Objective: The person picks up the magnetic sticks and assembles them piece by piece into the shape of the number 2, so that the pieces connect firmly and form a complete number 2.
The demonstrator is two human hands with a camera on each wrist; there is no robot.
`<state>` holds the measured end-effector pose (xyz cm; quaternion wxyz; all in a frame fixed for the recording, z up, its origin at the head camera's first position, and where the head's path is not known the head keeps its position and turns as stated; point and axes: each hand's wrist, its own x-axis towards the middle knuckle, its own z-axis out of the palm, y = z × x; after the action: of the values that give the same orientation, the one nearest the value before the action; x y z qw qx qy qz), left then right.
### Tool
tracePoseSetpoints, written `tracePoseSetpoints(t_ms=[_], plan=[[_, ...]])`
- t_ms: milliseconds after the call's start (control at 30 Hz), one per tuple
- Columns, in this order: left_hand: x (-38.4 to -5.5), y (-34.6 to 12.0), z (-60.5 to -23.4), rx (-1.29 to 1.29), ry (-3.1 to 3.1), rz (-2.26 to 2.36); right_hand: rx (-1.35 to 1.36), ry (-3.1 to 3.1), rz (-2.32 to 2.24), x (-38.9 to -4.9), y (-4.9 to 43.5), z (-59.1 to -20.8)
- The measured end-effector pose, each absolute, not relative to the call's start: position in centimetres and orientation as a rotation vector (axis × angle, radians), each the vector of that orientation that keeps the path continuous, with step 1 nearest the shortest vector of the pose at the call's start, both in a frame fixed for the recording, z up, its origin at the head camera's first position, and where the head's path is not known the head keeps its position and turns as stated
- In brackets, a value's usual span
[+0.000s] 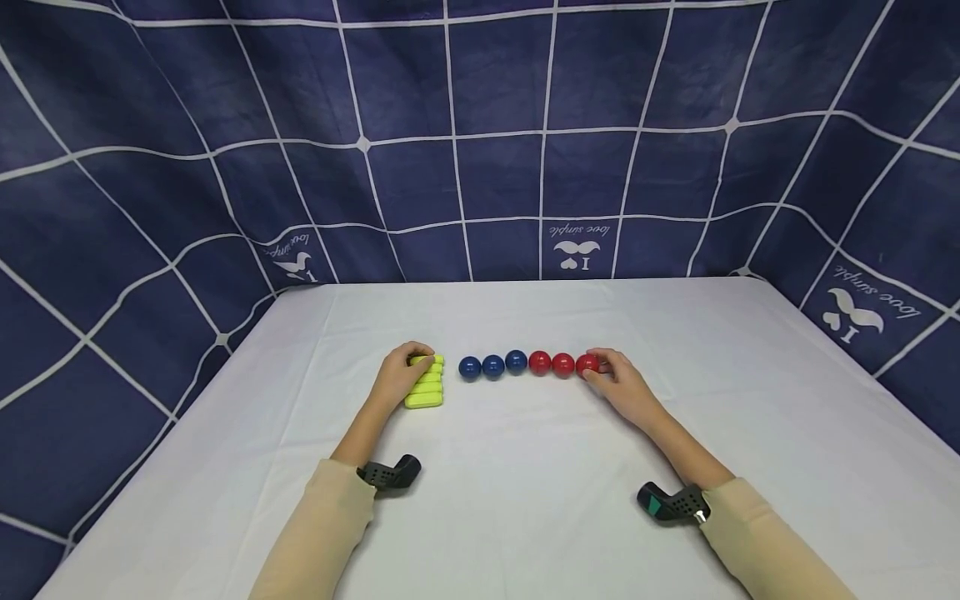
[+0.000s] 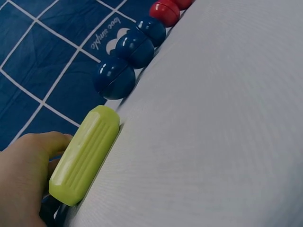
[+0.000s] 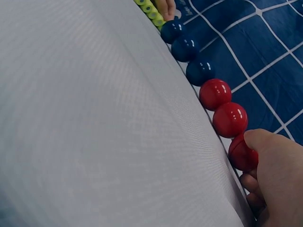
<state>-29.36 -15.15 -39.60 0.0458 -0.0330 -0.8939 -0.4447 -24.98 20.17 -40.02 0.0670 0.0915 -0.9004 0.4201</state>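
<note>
In the head view, the left hand [image 1: 392, 381] curls its fingers and thumb round the far end of a row of yellow-green sticks [image 1: 424, 388], which lie side by side on the white cloth [image 1: 510, 483]. The right hand [image 1: 630, 396] pinches the end red ball [image 1: 586, 366] between thumb and fingers. Between the hands runs a line of glossy balls: three blue balls [image 1: 492, 367] nearest the sticks, then two more red balls [image 1: 551, 363] leading to the pinched one. Beige sleeves [image 1: 315, 533] and black wrist devices [image 1: 390, 474] show on both arms. Behind hangs a creased navy curtain [image 1: 495, 83] with white grid lines and printed lettering.

In the left wrist view, the nearest stick is smooth and slightly shiny, with lengthwise grooves and rounded ends. The left hand is beside it, its fingertips mostly hidden behind. Fine seams circle the balls, and the cloth has a faint weave.

In the right wrist view, the thumb presses on the end red ball while the other fingers bend beneath. The sticks show round ends with darker centres, the left hand's fingers just beside them.
</note>
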Motion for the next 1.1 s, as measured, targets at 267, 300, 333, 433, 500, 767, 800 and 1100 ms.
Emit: tracePoseSetpoints(t_ms=[267, 300, 333, 433, 500, 767, 800, 1100], plan=[[-29.4, -15.3, -39.8, -0.062, -2.678, -1.439, 0.279, -2.719, 1.269, -24.9, 20.1, -40.1], [-29.4, -15.3, -39.8, -0.062, -2.669, -1.449, 0.28, -2.718, 1.271, -24.9, 20.0, -40.1], [-29.3, -15.3, -39.9, -0.06, -2.663, -1.458, 0.281, -2.719, 1.27, -24.9, 20.0, -40.1], [-29.2, -15.3, -39.8, -0.051, -2.63, -1.48, 0.281, -2.72, 1.267, -24.9, 20.0, -40.2], [-29.0, -15.2, -39.7, -0.059, -2.586, -1.495, 0.281, -2.722, 1.259, -24.9, 20.0, -40.2], [-28.4, -13.1, -38.0, -0.184, -2.324, -1.546, 0.289, -2.721, 1.264, -24.9, 20.1, -40.1], [-28.2, -12.6, -37.7, -0.2, -2.305, -1.558, 0.285, -2.72, 1.27, -24.9, 20.1, -40.1], [-25.4, -6.8, -37.1, -0.513, -2.377, -1.625, 0.289, -2.713, 1.284, -25.0, 20.1, -39.9]])
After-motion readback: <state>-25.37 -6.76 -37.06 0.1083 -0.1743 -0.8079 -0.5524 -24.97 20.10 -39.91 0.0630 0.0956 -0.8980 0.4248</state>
